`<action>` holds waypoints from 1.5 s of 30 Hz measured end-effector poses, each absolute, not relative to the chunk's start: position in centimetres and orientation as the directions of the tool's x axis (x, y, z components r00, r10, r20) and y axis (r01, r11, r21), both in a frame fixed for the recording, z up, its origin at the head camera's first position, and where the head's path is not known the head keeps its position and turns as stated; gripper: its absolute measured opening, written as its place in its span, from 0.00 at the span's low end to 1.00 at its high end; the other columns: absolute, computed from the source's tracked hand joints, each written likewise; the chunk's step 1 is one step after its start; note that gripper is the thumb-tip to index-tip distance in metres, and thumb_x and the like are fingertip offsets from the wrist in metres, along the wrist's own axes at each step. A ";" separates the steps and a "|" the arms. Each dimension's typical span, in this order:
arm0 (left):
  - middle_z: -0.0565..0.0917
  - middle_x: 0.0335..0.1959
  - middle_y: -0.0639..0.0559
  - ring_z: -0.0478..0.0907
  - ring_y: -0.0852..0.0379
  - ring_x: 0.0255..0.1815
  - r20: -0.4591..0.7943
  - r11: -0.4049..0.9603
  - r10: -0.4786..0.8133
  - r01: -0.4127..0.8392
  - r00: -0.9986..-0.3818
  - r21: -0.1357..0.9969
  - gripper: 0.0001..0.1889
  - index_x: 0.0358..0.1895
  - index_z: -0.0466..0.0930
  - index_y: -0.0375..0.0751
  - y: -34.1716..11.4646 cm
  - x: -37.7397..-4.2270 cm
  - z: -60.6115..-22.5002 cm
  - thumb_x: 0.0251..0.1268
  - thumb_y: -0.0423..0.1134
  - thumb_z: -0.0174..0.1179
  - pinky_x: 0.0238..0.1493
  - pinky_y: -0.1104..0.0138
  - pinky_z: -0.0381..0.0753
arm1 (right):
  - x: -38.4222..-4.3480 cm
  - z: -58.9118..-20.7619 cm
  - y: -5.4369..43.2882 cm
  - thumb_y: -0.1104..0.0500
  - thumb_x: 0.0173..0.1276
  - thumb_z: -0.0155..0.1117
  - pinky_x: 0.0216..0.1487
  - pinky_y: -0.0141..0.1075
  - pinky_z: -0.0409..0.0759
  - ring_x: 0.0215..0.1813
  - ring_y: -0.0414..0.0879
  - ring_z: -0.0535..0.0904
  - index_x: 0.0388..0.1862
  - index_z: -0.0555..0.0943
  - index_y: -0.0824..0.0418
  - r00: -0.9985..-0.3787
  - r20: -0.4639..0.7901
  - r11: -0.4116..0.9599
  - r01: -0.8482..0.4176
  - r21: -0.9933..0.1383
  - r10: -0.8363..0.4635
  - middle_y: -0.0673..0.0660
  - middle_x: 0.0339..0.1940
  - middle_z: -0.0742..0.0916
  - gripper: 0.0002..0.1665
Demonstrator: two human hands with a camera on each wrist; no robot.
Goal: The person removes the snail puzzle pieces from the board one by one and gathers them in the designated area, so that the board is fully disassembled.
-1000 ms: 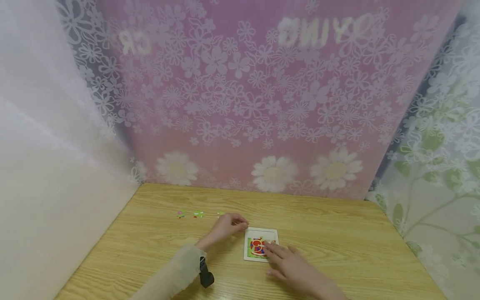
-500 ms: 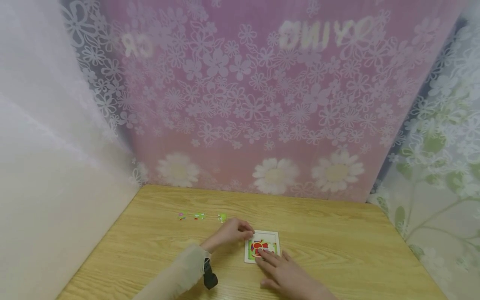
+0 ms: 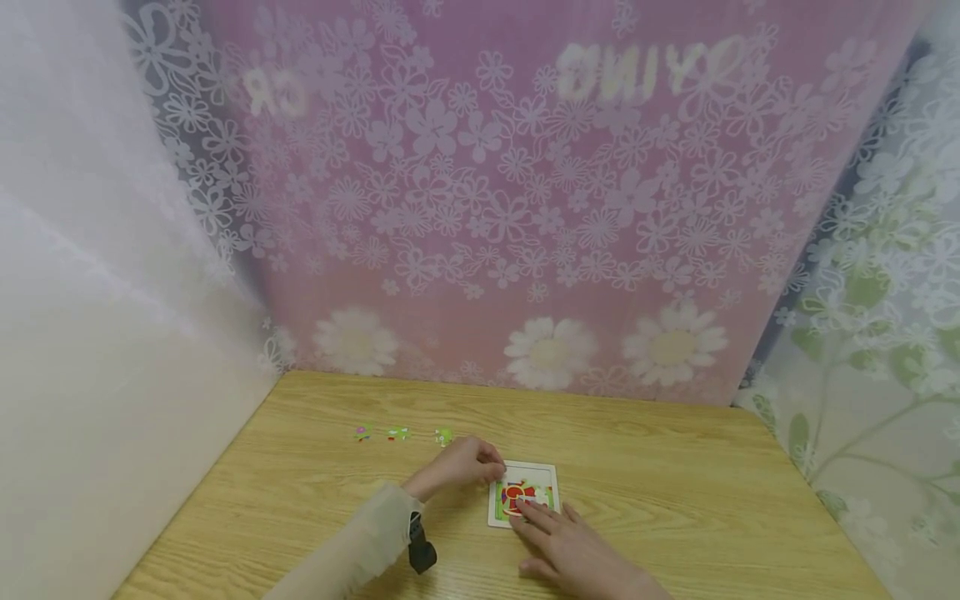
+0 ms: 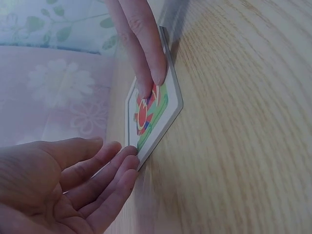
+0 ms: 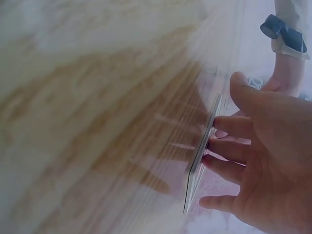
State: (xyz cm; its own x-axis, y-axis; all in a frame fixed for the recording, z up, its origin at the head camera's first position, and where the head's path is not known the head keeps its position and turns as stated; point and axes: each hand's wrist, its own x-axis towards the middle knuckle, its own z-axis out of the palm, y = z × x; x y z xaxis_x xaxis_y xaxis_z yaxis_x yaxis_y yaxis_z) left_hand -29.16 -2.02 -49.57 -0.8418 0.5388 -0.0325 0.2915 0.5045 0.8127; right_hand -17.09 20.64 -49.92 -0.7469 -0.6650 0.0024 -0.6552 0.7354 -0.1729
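A square jigsaw puzzle tray (image 3: 531,465) with a white border lies on the table. Red, green and purple puzzle pieces (image 3: 514,492) fill its nearer part, while its far strip shows white. My right hand (image 3: 572,546) rests straight fingertips on the pieces from the near right, as the left wrist view also shows. At the tray's left side is my left hand (image 3: 461,465), its fingers loosely bent and their tips at the border (image 4: 170,116). I see no piece between them. In the right wrist view, the tray (image 5: 197,156) appears edge-on under the right fingertips.
Several small loose puzzle pieces (image 3: 397,433) lie in clusters on the wooden table (image 3: 675,467), beyond and left of the tray. A floral curtain (image 3: 525,208) hangs behind the table's far edge. A black wrist camera (image 3: 422,552) is strapped to the left wrist.
Over the second, my right hand has slid slightly left across the pieces, and my left hand has shifted a little right along the tray. The last half second shows almost no movement.
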 end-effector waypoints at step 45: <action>0.84 0.24 0.55 0.72 0.64 0.20 -0.011 0.553 0.600 0.405 -0.800 0.728 0.06 0.32 0.87 0.48 -0.9 -29.3 -49.8 0.70 0.38 0.66 0.23 0.74 0.67 | -16.8 -49.3 20.5 0.34 0.77 0.49 0.63 0.66 0.72 0.74 0.58 0.70 0.73 0.73 0.60 -0.734 0.022 0.722 -0.673 -0.160 -0.679 0.62 0.76 0.71 0.39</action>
State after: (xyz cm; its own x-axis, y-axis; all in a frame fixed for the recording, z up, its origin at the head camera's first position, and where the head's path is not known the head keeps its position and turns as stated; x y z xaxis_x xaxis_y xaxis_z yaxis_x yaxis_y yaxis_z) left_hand -29.27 -0.89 -49.81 -0.8001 0.5997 -0.0109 0.4048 0.5533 0.7280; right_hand -16.82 20.46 -49.28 -0.7341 -0.6787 0.0218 -0.6727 0.7224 -0.1602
